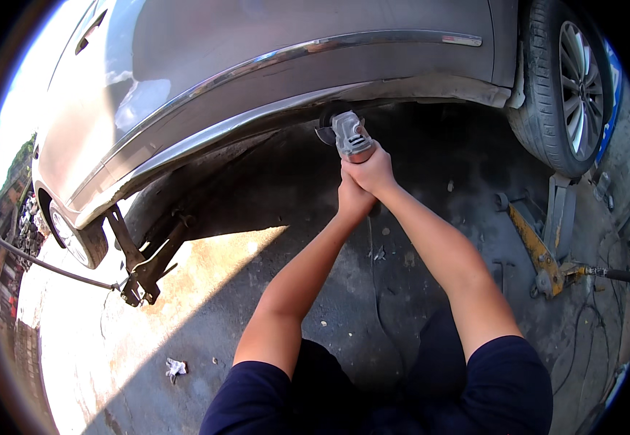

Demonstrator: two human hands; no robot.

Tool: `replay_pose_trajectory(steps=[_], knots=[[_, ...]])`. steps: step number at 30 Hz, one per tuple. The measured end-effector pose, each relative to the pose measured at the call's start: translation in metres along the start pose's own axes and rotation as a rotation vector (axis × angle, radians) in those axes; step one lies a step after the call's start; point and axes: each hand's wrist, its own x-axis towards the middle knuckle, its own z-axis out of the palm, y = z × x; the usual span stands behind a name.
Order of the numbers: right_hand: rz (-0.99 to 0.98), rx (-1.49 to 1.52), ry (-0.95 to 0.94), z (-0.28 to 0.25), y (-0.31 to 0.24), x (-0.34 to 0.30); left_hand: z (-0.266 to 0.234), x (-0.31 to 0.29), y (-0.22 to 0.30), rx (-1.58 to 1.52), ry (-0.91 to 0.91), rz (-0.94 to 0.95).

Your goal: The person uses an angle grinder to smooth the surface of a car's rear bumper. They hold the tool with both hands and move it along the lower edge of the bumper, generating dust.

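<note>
An angle grinder with a silver head is in both my hands, just below the car's lower side edge. Its dark disc is up at the underside of the sill; I cannot tell whether it touches. My right hand is wrapped round the grinder's body behind the head. Lower down, my left hand is closed on its rear part, close against the right hand. A thin cord runs down below the hands along the floor. The grey car spans the top, with a chrome strip along its doors.
At left a dark jack stands under the car near a wheel, its long handle reaching left. A yellow jack and grey support stand below the right wheel. Cables and a crumpled white scrap lie on the floor.
</note>
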Motion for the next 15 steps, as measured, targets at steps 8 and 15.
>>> replay_pose_trajectory(steps=[8, 15], knots=[[-0.012, -0.105, -0.067, 0.003, -0.008, 0.003, 0.008, 0.012, -0.022, -0.113, 0.031, 0.164], [-0.014, -0.081, -0.026, 0.0, -0.004, 0.003, 0.008, 0.012, -0.02, -0.117, -0.038, 0.177]])
